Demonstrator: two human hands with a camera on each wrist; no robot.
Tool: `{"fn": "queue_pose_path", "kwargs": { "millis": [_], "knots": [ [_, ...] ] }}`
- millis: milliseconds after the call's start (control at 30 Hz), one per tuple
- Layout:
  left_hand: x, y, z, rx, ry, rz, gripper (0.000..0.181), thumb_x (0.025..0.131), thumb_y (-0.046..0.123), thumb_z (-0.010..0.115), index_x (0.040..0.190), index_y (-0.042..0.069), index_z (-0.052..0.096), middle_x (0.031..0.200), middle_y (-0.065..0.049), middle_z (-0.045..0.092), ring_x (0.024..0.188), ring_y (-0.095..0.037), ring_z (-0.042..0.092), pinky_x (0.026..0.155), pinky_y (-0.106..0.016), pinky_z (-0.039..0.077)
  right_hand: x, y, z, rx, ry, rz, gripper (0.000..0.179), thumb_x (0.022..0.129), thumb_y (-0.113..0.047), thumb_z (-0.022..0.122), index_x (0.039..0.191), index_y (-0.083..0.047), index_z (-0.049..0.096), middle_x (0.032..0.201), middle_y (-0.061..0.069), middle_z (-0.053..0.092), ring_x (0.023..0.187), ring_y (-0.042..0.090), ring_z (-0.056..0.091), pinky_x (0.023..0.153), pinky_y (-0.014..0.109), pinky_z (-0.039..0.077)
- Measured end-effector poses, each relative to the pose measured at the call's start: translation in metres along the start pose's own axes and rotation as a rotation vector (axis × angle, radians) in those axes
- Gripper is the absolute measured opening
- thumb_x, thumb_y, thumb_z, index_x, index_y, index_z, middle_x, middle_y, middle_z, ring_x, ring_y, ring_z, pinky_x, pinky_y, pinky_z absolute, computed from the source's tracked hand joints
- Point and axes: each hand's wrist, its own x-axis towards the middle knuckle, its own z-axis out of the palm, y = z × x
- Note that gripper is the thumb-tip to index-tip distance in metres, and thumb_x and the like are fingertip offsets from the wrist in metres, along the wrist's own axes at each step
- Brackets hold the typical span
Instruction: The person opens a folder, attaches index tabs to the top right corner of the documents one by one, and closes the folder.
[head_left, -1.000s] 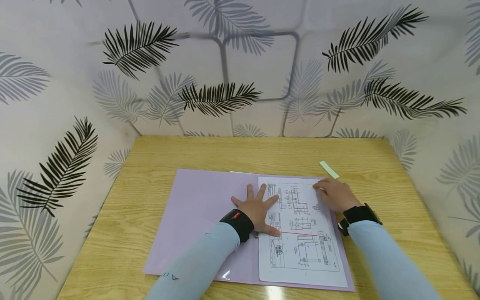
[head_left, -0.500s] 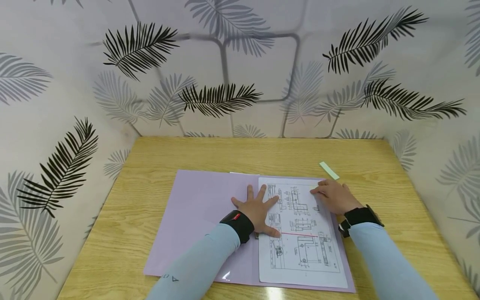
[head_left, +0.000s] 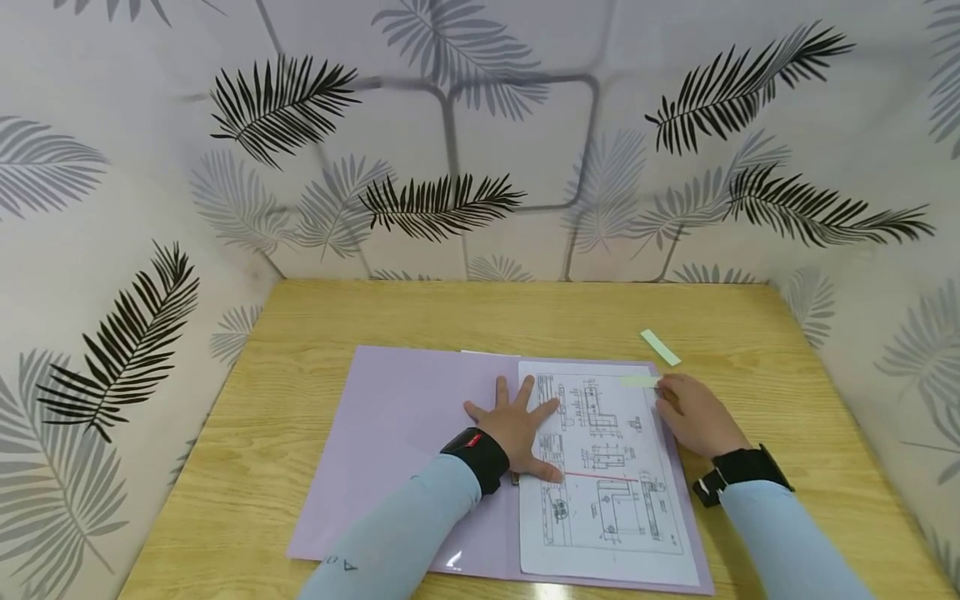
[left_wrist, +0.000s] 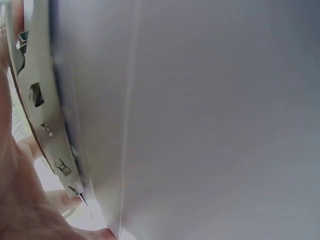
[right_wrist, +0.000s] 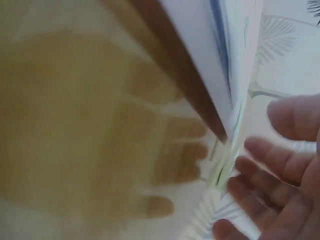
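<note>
When looking from the head: left hand (head_left: 516,433) spread flat on purple folder (head_left: 397,433) and printed sheet (head_left: 611,492), gripping nothing; right hand (head_left: 701,417) beside pale green strip (head_left: 640,382), at the sheet's far right corner. Possible to drag the strip askew, if brushed by fingertips — or to shift the sheet, by careless lifting of the left palm. From left wrist: palm near metal fastener (left_wrist: 47,130). From right wrist: fingers loosely bent, thumb apart, nothing seen between.
</note>
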Motion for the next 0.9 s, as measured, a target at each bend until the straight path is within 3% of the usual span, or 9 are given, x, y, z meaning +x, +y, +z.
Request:
{"fn": "queue_pose_path", "kwargs": {
  "millis": [167, 333, 667, 900],
  "knots": [
    [0.001, 0.000, 0.004, -0.013, 0.011, -0.001, 0.120, 0.044, 0.092, 0.060, 0.149, 0.049, 0.021, 0.161, -0.005, 0.008, 0.141, -0.049, 0.008, 0.079, -0.084, 0.025, -0.030, -0.010, 0.006, -0.065, -0.007, 0.088, 0.051, 0.093, -0.026, 0.063, 0.131, 0.007, 0.052, 0.128, 0.031, 0.051, 0.118, 0.047, 0.047, 0.095, 0.061, 0.039],
    [0.004, -0.001, 0.008, -0.011, 0.012, 0.000, 0.120, 0.044, 0.093, 0.058, 0.149, 0.049, 0.020, 0.161, -0.005, 0.007, 0.141, -0.050, 0.008, 0.079, -0.085, 0.024, -0.043, -0.017, 0.013, -0.118, -0.019, 0.103, 0.065, 0.089, -0.037, 0.068, 0.135, 0.006, 0.050, 0.125, 0.030, 0.051, 0.110, 0.044, 0.050, 0.090, 0.059, 0.043],
    [0.004, 0.000, 0.005, 0.000, -0.001, -0.004, 0.120, 0.044, 0.093, 0.059, 0.149, 0.050, 0.020, 0.161, -0.004, 0.007, 0.141, -0.049, 0.007, 0.080, -0.084, 0.025, -0.037, -0.021, 0.018, -0.161, 0.064, -0.010, 0.070, 0.086, -0.035, 0.072, 0.138, 0.004, 0.048, 0.118, 0.027, 0.049, 0.097, 0.036, 0.046, 0.080, 0.049, 0.044],
    [0.004, -0.004, 0.009, -0.002, 0.022, 0.015, 0.120, 0.045, 0.095, 0.054, 0.150, 0.049, 0.017, 0.162, -0.005, 0.004, 0.141, -0.049, 0.007, 0.080, -0.084, 0.024, -0.031, -0.026, 0.020, -0.161, 0.021, 0.025, 0.074, 0.083, -0.035, 0.075, 0.138, 0.005, 0.046, 0.121, 0.027, 0.048, 0.097, 0.035, 0.047, 0.081, 0.049, 0.046]
  ]
}}
